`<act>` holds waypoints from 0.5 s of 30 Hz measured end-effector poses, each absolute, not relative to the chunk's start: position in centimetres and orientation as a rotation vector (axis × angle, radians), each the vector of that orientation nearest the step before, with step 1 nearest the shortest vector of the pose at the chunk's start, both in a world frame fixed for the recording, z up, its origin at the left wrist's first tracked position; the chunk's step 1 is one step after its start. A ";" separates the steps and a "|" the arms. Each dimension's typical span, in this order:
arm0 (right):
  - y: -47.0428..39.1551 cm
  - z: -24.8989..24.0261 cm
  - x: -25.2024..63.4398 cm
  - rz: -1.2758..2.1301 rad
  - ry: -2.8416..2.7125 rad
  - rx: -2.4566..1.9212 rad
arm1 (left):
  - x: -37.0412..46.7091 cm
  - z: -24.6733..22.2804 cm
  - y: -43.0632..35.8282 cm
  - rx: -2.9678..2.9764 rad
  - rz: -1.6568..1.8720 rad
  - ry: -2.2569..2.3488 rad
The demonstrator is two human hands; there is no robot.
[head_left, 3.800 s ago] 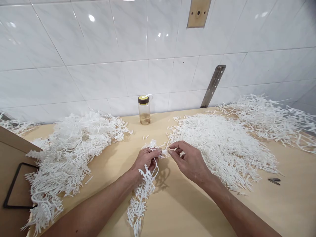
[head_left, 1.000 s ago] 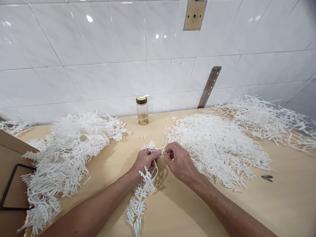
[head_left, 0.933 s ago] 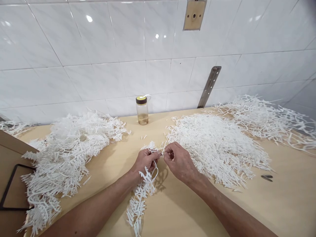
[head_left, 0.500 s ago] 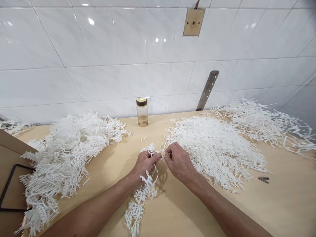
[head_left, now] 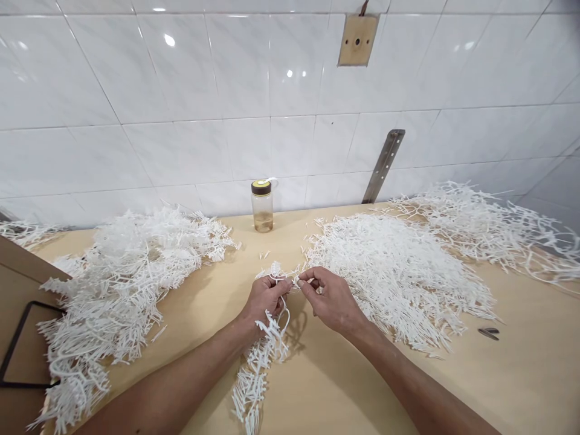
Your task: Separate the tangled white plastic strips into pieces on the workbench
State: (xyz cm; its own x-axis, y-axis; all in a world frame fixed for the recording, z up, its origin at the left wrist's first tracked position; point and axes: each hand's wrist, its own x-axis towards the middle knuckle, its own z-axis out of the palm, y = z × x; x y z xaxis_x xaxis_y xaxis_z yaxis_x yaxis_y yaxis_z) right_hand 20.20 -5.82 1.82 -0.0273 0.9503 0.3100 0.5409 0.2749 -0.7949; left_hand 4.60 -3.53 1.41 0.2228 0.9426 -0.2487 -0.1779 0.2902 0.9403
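White strand (head_left: 272,335), lower centre, is pinched by left hand (head_left: 263,300) and, at its tip, right hand (head_left: 334,302); sprigs line its hanging part. Loose bits (head_left: 399,272) heap right, sprigged clusters (head_left: 131,284) left.

- I can't read any text, label, brand, number or sign from where I am.
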 end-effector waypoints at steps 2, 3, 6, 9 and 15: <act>-5.8 1.8 20.2 0.609 -1.683 -1.359 | 4.6 1.4 -3.6 0.948 0.960 1.044; -5.8 1.8 20.2 0.607 -1.681 -1.352 | 4.6 1.4 -3.6 0.948 0.962 1.047; -5.8 1.8 20.1 0.560 -1.686 -1.342 | 4.7 1.5 -3.8 0.949 0.968 1.042; -5.8 1.7 20.0 0.437 -1.725 -1.338 | 4.8 1.6 -3.9 0.959 0.975 1.027; -5.7 1.1 20.1 0.327 -1.765 -1.379 | 4.7 1.9 -4.2 1.014 0.948 1.029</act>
State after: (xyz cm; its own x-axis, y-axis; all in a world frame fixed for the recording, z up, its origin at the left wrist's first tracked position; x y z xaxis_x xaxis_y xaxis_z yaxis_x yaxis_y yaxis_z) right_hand 20.05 -5.73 1.12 -0.0307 0.8895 0.4560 0.6671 0.3580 -0.6533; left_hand 4.69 -4.17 1.85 0.2417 0.9460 -0.2161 -0.1373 0.2537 0.9575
